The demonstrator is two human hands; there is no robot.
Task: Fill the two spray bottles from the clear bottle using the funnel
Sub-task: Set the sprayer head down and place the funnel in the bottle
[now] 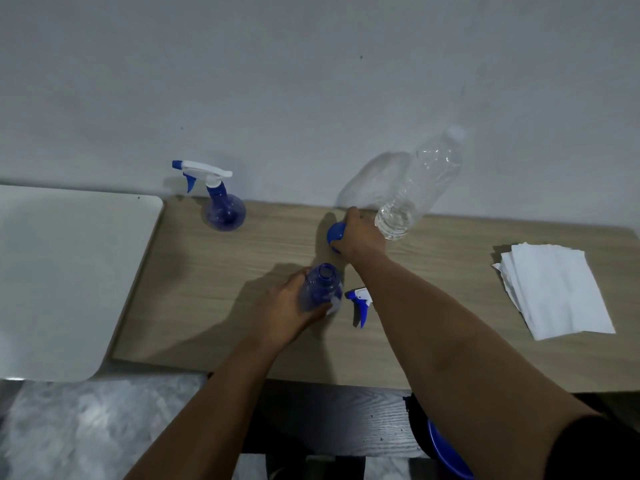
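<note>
My left hand (289,308) grips an open blue spray bottle (320,287) standing upright at the middle of the wooden table (225,271); its neck has no cap. Its white and blue trigger head (360,303) lies on the table just to the right. My right hand (360,233) reaches farther back and closes on the blue funnel (336,233), mostly hidden under the fingers. The clear bottle (419,188) stands right behind that hand, capped, with some water at its base. A second blue spray bottle (221,202) with its trigger head on stands at the back left.
A stack of white paper towels (554,289) lies at the right of the table. A white board (69,271) abuts the table's left side. A grey wall rises behind. A blue round object (446,452) sits low at the front right, below the table edge.
</note>
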